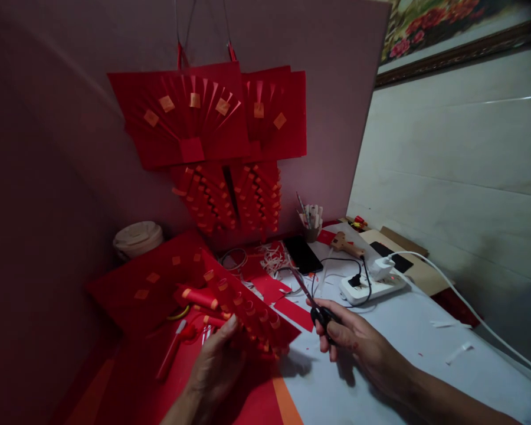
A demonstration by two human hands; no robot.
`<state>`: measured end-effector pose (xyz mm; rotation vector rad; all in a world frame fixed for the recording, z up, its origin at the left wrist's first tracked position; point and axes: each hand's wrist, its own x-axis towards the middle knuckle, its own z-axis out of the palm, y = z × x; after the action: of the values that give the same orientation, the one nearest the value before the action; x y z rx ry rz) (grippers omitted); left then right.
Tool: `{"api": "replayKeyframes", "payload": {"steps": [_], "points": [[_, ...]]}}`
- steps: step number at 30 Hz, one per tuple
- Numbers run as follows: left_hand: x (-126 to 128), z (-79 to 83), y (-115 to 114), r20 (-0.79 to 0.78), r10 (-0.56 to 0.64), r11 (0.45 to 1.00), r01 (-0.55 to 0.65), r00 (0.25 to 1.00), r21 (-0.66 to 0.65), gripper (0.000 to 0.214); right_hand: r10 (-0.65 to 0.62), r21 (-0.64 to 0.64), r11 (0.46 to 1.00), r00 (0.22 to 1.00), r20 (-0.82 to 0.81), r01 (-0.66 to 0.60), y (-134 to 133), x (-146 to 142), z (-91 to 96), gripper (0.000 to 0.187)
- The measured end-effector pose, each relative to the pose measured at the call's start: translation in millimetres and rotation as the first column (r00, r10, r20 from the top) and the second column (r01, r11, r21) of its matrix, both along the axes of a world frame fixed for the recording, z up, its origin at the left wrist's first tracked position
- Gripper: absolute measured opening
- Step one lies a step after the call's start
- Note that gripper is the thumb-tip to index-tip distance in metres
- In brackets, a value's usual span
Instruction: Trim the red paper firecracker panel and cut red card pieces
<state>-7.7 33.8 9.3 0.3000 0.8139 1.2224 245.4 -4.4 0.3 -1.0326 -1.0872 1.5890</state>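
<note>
My left hand (219, 360) grips a red paper craft (256, 319) with rows of small rolled tubes banded in orange. The thumb presses on its near side, and the other fingers are hidden behind the paper. In my right hand (349, 333) is a pair of scissors (321, 317) with black handles, its blades pointing up and to the left. The blades look closed together and stand apart from the craft. Beneath my left hand lie red paper sheets (159, 389). A red-handled tool (171, 351) rests on them at the left.
Red paper decorations (181, 118) hang on the wall ahead. On the table are a black phone or tablet (303, 254), a glue gun (347, 244), a power strip (374, 287) with cords, a cup of pens (310, 224), white paper scraps (274, 258) and a white round container (138, 238).
</note>
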Motion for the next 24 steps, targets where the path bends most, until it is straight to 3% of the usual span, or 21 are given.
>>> {"api": "replayKeyframes", "payload": {"steps": [8, 13, 17, 21, 24], "points": [[2, 12.7, 5, -0.057, 0.055, 0.977, -0.042, 0.997, 0.210, 0.028, 0.022, -0.007, 1.000, 0.999, -0.024, -0.022, 1, -2, 0.1, 0.065], [2, 14.3, 4, -0.039, 0.078, 0.996, -0.077, 0.996, 0.044, 0.013, 0.009, 0.016, 1.000, 1.000, -0.026, -0.009, 2, -1, 1.9, 0.060], [4, 9.2, 2, 0.013, 0.097, 0.995, -0.097, 0.995, -0.031, 0.018, -0.023, 0.017, 1.000, 0.999, 0.027, 0.023, 3, -1, 7.0, 0.062], [8, 1.5, -1, -0.002, 0.018, 0.999, -0.018, 1.000, -0.047, 0.014, -0.023, -0.014, 1.000, 0.999, 0.034, 0.024, 3, -6, 8.1, 0.068], [10, -0.5, -2, -0.010, -0.077, 0.997, 0.076, 0.997, -0.033, 0.020, -0.012, 0.057, 0.998, 1.000, 0.016, 0.011, 1, -10, 4.6, 0.070]]}}
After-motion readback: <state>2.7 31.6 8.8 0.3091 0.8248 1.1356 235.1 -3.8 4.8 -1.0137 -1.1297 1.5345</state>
